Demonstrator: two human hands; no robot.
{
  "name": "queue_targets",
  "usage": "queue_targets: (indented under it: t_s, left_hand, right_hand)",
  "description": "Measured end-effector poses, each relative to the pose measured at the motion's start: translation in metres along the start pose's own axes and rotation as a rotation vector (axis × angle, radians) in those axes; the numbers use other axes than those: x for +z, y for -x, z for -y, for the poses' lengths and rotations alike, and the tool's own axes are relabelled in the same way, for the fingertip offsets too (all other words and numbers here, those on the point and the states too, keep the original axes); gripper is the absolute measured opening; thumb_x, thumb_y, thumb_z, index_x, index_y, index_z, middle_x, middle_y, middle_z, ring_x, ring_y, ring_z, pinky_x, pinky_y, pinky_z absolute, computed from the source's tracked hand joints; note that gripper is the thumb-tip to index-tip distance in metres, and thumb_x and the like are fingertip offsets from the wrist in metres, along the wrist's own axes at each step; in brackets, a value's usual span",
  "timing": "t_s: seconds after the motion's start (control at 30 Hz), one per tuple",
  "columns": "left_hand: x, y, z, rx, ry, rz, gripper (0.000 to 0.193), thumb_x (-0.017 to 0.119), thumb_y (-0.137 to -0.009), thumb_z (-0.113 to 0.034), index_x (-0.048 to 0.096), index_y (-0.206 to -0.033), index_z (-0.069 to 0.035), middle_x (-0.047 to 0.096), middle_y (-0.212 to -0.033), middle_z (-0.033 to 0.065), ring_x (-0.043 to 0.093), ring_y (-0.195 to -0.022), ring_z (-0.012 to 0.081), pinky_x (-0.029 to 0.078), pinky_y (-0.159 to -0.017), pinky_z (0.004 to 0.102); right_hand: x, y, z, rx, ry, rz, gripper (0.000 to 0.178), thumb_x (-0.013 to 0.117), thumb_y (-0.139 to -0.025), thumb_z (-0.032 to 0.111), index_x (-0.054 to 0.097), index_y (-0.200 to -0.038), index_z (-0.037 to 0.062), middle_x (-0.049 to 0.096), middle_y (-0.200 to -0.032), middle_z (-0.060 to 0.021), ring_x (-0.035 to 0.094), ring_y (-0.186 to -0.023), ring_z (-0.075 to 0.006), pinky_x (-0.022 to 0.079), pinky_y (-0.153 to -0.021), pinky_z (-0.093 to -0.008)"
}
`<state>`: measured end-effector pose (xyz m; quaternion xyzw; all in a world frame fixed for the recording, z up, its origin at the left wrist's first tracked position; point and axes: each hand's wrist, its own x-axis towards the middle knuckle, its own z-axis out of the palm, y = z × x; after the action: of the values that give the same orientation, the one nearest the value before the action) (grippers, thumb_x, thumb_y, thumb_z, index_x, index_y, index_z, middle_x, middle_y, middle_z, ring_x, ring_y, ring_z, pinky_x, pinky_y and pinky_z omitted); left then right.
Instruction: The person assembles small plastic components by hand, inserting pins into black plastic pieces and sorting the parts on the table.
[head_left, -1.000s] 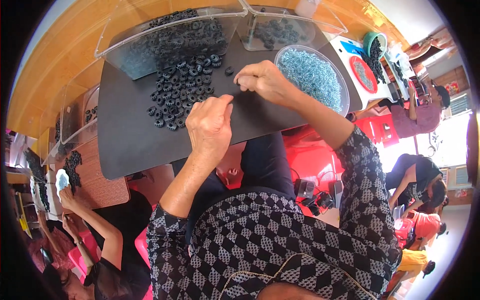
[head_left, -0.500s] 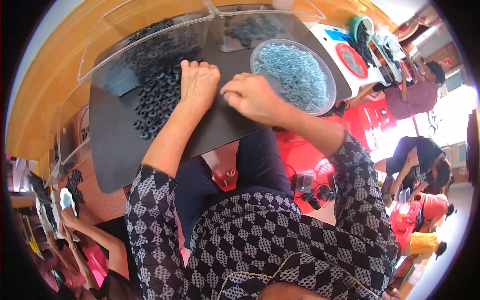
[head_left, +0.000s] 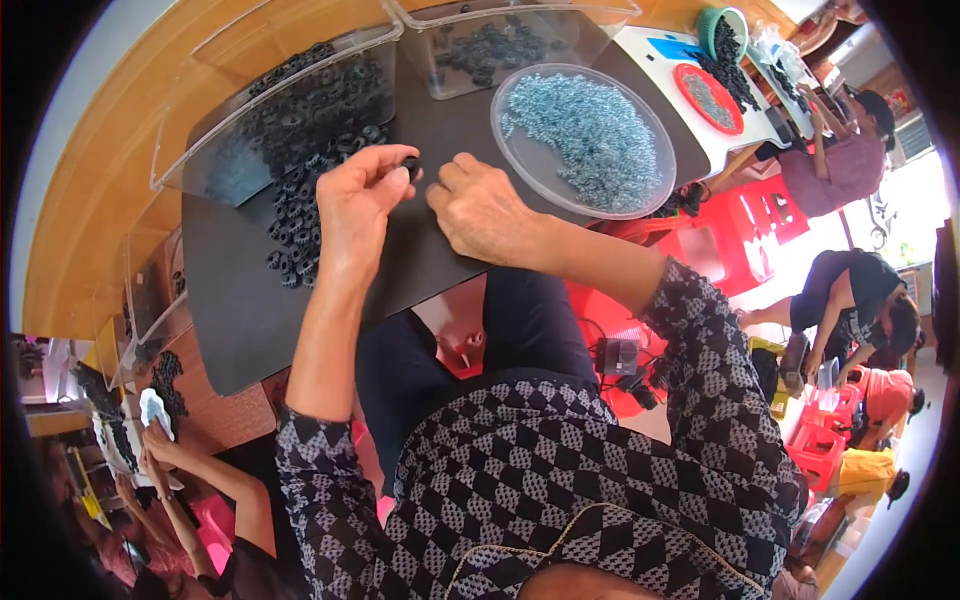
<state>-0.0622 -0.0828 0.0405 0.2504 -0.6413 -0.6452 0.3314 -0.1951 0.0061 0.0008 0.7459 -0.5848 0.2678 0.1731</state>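
My left hand pinches a small black round part between thumb and forefinger, just above the dark board. Close beside it, my right hand is closed with its fingers curled inward; anything in them is hidden. To the left of my left hand spreads a heap of similar black ribbed parts, running out from a clear plastic bin. Right of my right hand stands a round clear tray with many tiny silvery-blue metal pieces.
Behind the board, a second clear bin holds more black parts. On a white table at right are a red dish and a green basket. Red plastic stools and other people surround me; a co-worker's arm is at lower left.
My left hand has drawn back slightly and turned, so the black part in its pinch now shows. My right hand has dropped a little and turned its knuckles up, staying closed.
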Motion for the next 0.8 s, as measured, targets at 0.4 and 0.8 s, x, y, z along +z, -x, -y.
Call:
queue_targets:
  t_s: [0.4, 0.8]
  left_hand:
    - [0.014, 0.039, 0.014, -0.156, 0.528, -0.181, 0.012, 0.053, -0.089, -0.006, 0.057, -0.098, 0.002, 0.063, -0.084, 0.0073, 0.057, -0.067, 0.0124, 0.046, -0.063, 0.0256]
    - [0.020, 0.024, 0.024, -0.393, 0.878, -0.251, 0.011, 0.051, -0.089, -0.005, 0.057, -0.096, 0.002, 0.060, -0.089, 0.0082, 0.057, -0.076, 0.0154, 0.046, -0.067, 0.0286]
  right_hand:
    - [-0.029, -0.004, 0.026, 0.092, -0.298, -0.331, 0.019, 0.061, -0.069, -0.002, 0.060, -0.087, -0.0015, 0.054, -0.071, -0.0104, 0.052, -0.064, -0.0268, 0.043, -0.056, -0.0355]
    - [-0.034, 0.000, 0.023, 0.057, -0.144, -0.198, 0.017, 0.065, -0.069, 0.009, 0.062, -0.085, 0.0041, 0.052, -0.074, -0.0064, 0.050, -0.067, -0.0222, 0.044, -0.057, -0.0315]
